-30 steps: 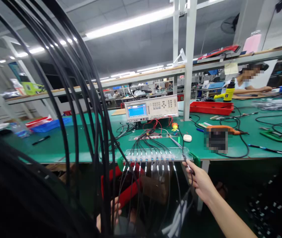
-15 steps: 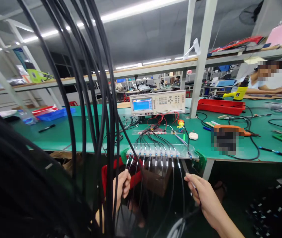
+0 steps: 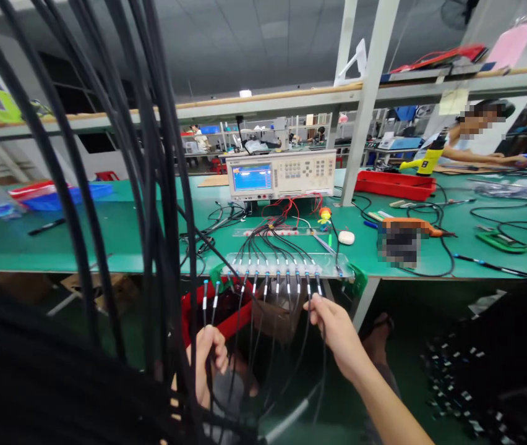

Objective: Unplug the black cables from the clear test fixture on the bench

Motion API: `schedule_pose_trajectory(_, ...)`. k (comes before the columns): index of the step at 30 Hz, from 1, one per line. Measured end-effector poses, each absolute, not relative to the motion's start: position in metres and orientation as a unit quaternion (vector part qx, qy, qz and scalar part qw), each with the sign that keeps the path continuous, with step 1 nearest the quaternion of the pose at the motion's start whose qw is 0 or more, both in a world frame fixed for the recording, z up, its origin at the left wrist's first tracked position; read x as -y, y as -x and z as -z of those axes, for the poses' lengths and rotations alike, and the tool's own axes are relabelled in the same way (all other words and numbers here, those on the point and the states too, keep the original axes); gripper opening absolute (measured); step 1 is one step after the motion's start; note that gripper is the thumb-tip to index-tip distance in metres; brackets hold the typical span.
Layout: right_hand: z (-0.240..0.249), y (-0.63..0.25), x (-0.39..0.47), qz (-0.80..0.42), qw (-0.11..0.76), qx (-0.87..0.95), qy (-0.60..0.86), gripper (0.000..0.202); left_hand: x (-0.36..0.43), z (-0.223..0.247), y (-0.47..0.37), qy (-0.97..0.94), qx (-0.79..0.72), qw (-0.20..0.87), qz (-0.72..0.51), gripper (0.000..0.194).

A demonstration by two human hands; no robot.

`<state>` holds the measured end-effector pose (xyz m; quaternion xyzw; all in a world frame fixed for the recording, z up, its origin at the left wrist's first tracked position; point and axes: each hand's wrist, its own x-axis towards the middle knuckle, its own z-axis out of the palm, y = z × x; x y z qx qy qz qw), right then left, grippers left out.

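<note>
A clear test fixture (image 3: 286, 264) at the green bench's front edge has a row of black cables plugged into it. My right hand (image 3: 333, 327) pinches one of the cables hanging from its right end, just below the plugs. Lower left, my left hand (image 3: 208, 361) is closed round two black cables whose silver-tipped plugs (image 3: 210, 295) stand free below the fixture's left end. A thick bundle of black cables (image 3: 152, 154) hangs close in front of the camera on the left.
A beige tester with a blue screen (image 3: 281, 174) stands behind the fixture, wired to it. A red tray (image 3: 396, 184), loose leads and a blurred orange tool (image 3: 402, 238) lie to the right. Another person (image 3: 465, 145) works at the far right. A red stool (image 3: 226, 318) is under the bench.
My left hand has pulled two plugs out of the fixture's left end and holds them below it. My right hand has moved left and up to another cable near the right end.
</note>
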<state>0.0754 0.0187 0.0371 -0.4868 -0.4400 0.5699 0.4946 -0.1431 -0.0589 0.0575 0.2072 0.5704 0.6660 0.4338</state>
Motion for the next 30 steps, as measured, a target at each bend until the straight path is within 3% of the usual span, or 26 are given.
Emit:
schedule_pose_trajectory(5,-0.027,-0.058,0.014,-0.533,0.496,0.494,0.475,0.05,0.042,-0.055,0.134,-0.28,-0.563,0.438,-0.643,0.034)
schedule_pose_trajectory(9,-0.017,-0.053,0.02,-0.527,0.53,0.432,0.505,0.048,0.029,-0.05,0.128,-0.325,-0.587,0.39,-0.631,0.03)
schedule_pose_trajectory(14,-0.029,-0.047,-0.006,-0.521,0.518,0.465,0.495,0.047,0.017,-0.047,0.116,-0.339,-0.543,0.476,-0.603,0.036)
schedule_pose_trajectory(17,-0.027,-0.04,0.003,-0.493,0.509,0.508,0.489,0.047,0.019,-0.051,0.106,-0.322,-0.54,0.476,-0.615,0.039)
schedule_pose_trajectory(23,-0.009,-0.041,0.026,-0.482,0.52,0.46,0.534,0.047,0.067,-0.044,0.085,-0.269,-0.574,0.523,-0.57,0.044)
schedule_pose_trajectory(30,-0.033,-0.032,-0.008,-0.515,0.509,0.515,0.46,0.038,0.074,-0.039,0.088,-0.274,-0.557,0.45,-0.642,0.038)
